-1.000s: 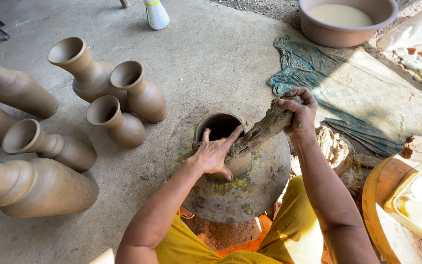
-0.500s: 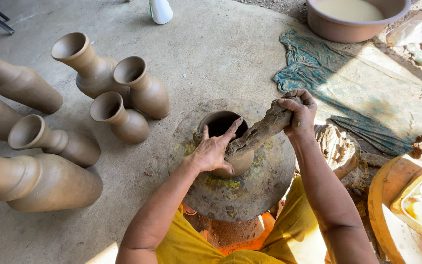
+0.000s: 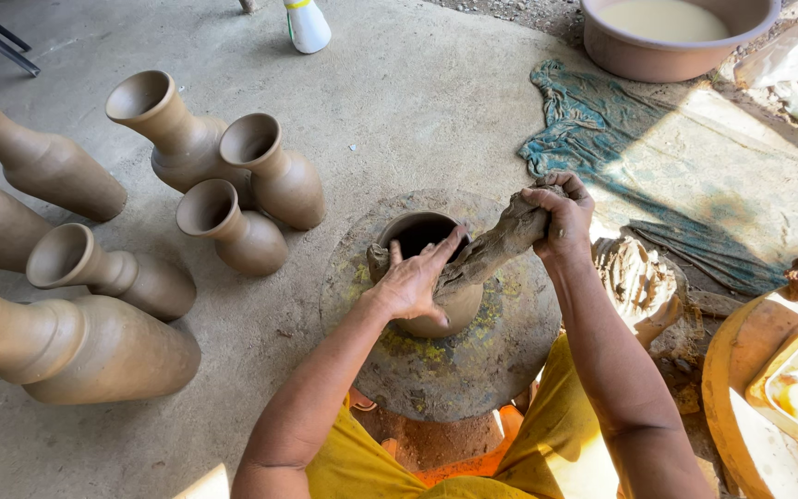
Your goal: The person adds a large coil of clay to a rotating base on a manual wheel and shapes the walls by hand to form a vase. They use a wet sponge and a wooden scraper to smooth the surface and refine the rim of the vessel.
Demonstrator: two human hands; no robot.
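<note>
Concrete floor, wheel [image 3: 445, 370] at centre. Pot [image 3: 422, 268] sits on wheel. Left hand [image 3: 415, 282] lies flat, fingers spread, against pot rim. Right hand [image 3: 561, 214] clamped on clay coil [image 3: 491, 248] at 2 o'clock; coil's long axis slants down toward 8 o'clock, onto rim. Vases [image 3: 233, 185] at 10 o'clock.

The left hand [image 3: 415, 282] covers part of the pot [image 3: 425, 268] rim, and the pot's inside is dark. The basin [image 3: 671, 42] and bottle [image 3: 307, 23] are cut off at the top edge, several vases [image 3: 34, 162] at the left edge.
</note>
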